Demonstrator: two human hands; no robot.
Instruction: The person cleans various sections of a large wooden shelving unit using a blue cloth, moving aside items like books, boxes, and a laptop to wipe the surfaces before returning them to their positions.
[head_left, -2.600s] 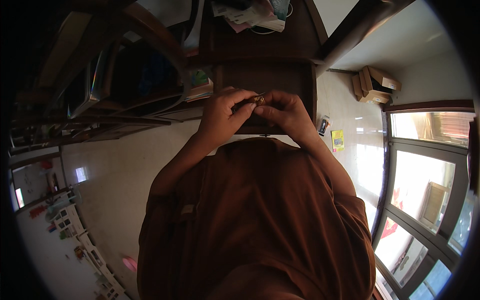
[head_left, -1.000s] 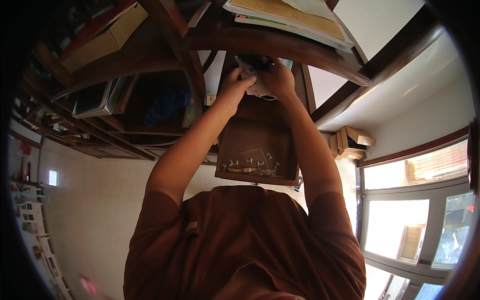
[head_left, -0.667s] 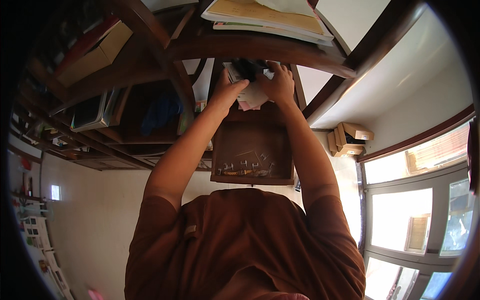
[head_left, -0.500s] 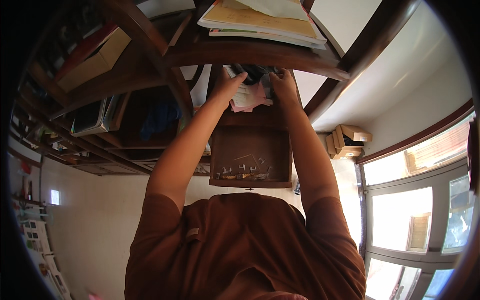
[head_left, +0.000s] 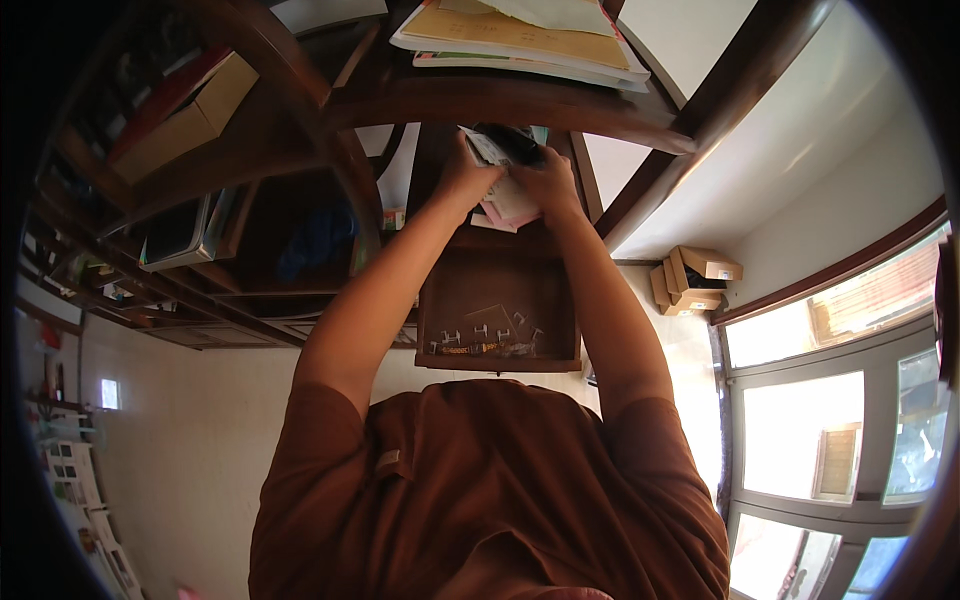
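Both my hands grip a bundle of white and pink papers [head_left: 510,200] over the dark wooden surface behind the pulled-out drawer. My left hand [head_left: 470,175] is closed on the bundle's left side, its thumb on top. On the right side my right hand [head_left: 545,182] is closed round it too. A black item [head_left: 508,143] lies at the bundle's far end, between the hands; its kind is not clear. Nearer to me, the open drawer [head_left: 498,275] holds several small metal and clear fittings [head_left: 482,333] and a yellowish strip [head_left: 490,350].
Above my hands, a shelf [head_left: 510,108] bears a stack of papers and brown envelopes [head_left: 520,45]. Wooden shelving [head_left: 220,165] with boxes and a blue cloth [head_left: 325,235] stands at left. Cardboard boxes [head_left: 695,280] sit by the wall at right, near a glazed door [head_left: 805,430].
My hands have come closer together, the right one moving inward onto the papers. The bundle is gathered narrower and tilted, with less pink spread out.
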